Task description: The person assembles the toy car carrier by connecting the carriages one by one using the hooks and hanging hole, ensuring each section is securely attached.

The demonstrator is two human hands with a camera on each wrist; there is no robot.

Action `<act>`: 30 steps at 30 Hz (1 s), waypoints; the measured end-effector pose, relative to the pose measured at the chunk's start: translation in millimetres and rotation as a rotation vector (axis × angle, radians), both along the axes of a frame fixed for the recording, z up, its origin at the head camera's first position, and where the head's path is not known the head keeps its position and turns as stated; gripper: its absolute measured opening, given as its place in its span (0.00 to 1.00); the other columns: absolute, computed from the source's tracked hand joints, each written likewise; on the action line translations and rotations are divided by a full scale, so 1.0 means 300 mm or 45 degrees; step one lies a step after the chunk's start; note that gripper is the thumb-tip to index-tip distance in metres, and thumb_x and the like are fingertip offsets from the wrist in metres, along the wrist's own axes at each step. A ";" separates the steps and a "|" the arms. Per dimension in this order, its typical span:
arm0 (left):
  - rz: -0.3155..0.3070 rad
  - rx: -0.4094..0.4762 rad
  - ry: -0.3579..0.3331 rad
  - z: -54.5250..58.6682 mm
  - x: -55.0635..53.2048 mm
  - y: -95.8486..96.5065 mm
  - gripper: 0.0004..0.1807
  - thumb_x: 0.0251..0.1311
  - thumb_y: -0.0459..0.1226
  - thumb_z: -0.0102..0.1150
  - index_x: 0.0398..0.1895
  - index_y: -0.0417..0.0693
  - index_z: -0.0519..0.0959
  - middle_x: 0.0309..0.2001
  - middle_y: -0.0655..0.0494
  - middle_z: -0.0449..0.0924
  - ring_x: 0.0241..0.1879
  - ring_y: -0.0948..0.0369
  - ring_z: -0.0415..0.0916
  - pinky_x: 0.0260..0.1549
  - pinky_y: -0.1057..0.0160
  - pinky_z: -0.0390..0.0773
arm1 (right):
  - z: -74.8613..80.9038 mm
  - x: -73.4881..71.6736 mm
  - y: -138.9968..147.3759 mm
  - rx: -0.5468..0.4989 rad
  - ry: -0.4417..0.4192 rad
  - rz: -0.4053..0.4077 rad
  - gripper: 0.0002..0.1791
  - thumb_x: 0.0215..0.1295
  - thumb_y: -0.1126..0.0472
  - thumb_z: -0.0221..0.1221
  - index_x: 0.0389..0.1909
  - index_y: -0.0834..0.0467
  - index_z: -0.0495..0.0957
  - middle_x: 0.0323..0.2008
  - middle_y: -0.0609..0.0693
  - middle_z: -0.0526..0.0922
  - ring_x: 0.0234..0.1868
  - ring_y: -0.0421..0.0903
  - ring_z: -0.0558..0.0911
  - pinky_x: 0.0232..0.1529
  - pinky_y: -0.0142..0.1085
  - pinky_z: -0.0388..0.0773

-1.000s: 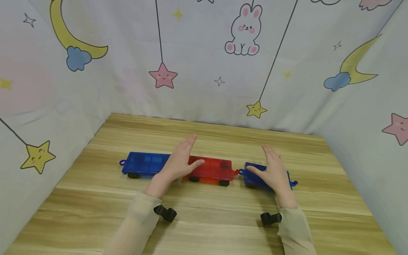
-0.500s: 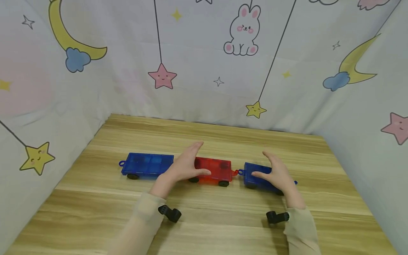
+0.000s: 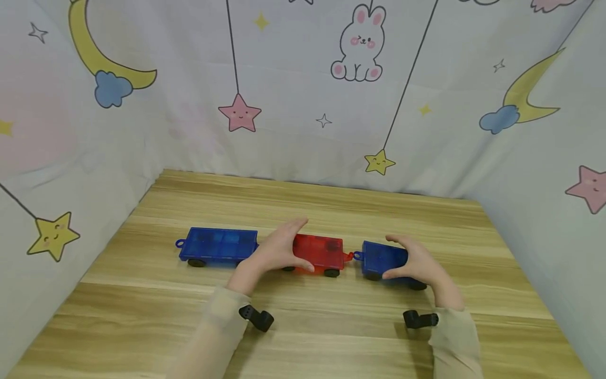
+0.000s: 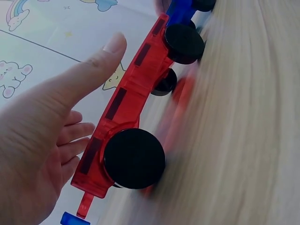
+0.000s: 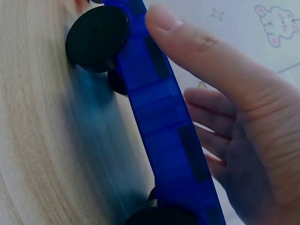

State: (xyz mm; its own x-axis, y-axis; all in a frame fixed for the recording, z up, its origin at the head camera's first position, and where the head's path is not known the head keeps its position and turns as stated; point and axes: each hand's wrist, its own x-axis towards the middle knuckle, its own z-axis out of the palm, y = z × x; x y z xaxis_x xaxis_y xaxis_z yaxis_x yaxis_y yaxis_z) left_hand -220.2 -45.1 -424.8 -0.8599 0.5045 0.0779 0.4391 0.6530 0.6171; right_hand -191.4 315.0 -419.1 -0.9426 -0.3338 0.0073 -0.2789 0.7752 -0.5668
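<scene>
Three translucent toy train cars with black wheels stand in a row on the table. In the head view, one blue car is at left, the red car in the middle and another blue car at right. The red hook lies close beside the right blue car's ring. My left hand hovers over the red car's left end, thumb on the near side and fingers on the far side. Likewise, my right hand arches over the right blue car, thumb tip right at its top edge.
A wood-grain table lies under the cars. White cloth printed with stars, moons and a rabbit hangs behind and at both sides. Each wrist bears a black camera mount.
Both hands have come lower and shifted right, the left over the red car, the right toward the blue car's right end. Their fingers are more bent. The cars have hardly moved.
</scene>
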 end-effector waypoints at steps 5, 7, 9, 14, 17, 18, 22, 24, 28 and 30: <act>0.004 -0.014 -0.006 -0.007 0.005 0.000 0.59 0.39 0.56 0.78 0.74 0.44 0.60 0.73 0.46 0.61 0.73 0.48 0.58 0.69 0.46 0.63 | 0.005 -0.003 -0.003 0.023 -0.026 0.032 0.54 0.40 0.50 0.79 0.68 0.67 0.65 0.65 0.67 0.70 0.64 0.68 0.69 0.58 0.62 0.70; 0.005 -0.017 -0.004 -0.009 0.006 0.000 0.57 0.40 0.56 0.78 0.73 0.44 0.62 0.72 0.46 0.63 0.72 0.48 0.60 0.68 0.46 0.64 | 0.007 -0.003 -0.004 0.037 -0.023 0.045 0.54 0.39 0.51 0.79 0.67 0.68 0.66 0.65 0.67 0.70 0.63 0.68 0.70 0.57 0.61 0.71; 0.002 -0.021 0.005 -0.010 0.007 0.000 0.56 0.40 0.55 0.78 0.72 0.44 0.63 0.71 0.47 0.66 0.70 0.49 0.63 0.67 0.47 0.66 | 0.008 -0.004 -0.005 0.062 -0.015 0.053 0.54 0.39 0.50 0.79 0.67 0.68 0.66 0.64 0.68 0.70 0.63 0.68 0.71 0.57 0.61 0.71; -0.019 -0.014 0.016 -0.015 0.007 0.003 0.54 0.42 0.54 0.78 0.72 0.43 0.64 0.69 0.47 0.68 0.68 0.49 0.66 0.66 0.48 0.68 | 0.004 -0.005 -0.007 0.103 -0.016 0.069 0.52 0.40 0.50 0.78 0.67 0.67 0.67 0.65 0.70 0.69 0.62 0.69 0.71 0.56 0.62 0.71; -0.027 -0.010 0.007 -0.017 0.007 0.003 0.53 0.43 0.53 0.77 0.72 0.42 0.64 0.68 0.47 0.69 0.66 0.49 0.67 0.65 0.48 0.69 | 0.000 -0.005 -0.007 0.107 -0.022 0.065 0.51 0.41 0.50 0.77 0.67 0.66 0.67 0.64 0.70 0.69 0.61 0.68 0.72 0.55 0.62 0.73; -0.028 -0.011 0.002 -0.017 0.007 0.003 0.53 0.43 0.53 0.77 0.72 0.42 0.64 0.68 0.47 0.70 0.66 0.49 0.68 0.65 0.48 0.69 | -0.001 -0.005 -0.006 0.109 -0.021 0.064 0.51 0.41 0.50 0.77 0.67 0.66 0.67 0.64 0.70 0.69 0.60 0.68 0.72 0.54 0.61 0.73; -0.030 -0.024 -0.008 -0.016 0.007 0.003 0.52 0.44 0.52 0.77 0.72 0.42 0.65 0.67 0.47 0.70 0.65 0.49 0.69 0.65 0.49 0.70 | -0.005 -0.005 -0.005 0.117 -0.015 0.060 0.50 0.42 0.51 0.77 0.66 0.65 0.67 0.63 0.69 0.70 0.60 0.68 0.72 0.54 0.61 0.73; -0.029 -0.034 -0.008 -0.016 0.007 0.004 0.51 0.45 0.52 0.76 0.72 0.43 0.65 0.67 0.47 0.71 0.65 0.49 0.69 0.65 0.49 0.70 | -0.004 -0.003 -0.005 0.118 -0.011 0.061 0.50 0.42 0.51 0.77 0.66 0.65 0.67 0.63 0.69 0.70 0.60 0.68 0.72 0.54 0.61 0.73; -0.029 -0.036 0.006 -0.019 0.005 0.008 0.51 0.45 0.53 0.76 0.71 0.43 0.65 0.66 0.47 0.72 0.65 0.49 0.69 0.64 0.49 0.70 | -0.002 0.000 -0.007 0.123 -0.005 0.060 0.49 0.42 0.51 0.76 0.66 0.65 0.68 0.63 0.69 0.71 0.60 0.67 0.73 0.53 0.61 0.73; -0.031 -0.039 0.014 -0.022 0.004 0.009 0.51 0.45 0.53 0.76 0.71 0.43 0.65 0.66 0.47 0.72 0.65 0.49 0.69 0.64 0.49 0.70 | -0.001 0.000 -0.007 0.125 -0.003 0.060 0.49 0.42 0.51 0.76 0.66 0.65 0.68 0.63 0.69 0.71 0.59 0.67 0.73 0.52 0.60 0.74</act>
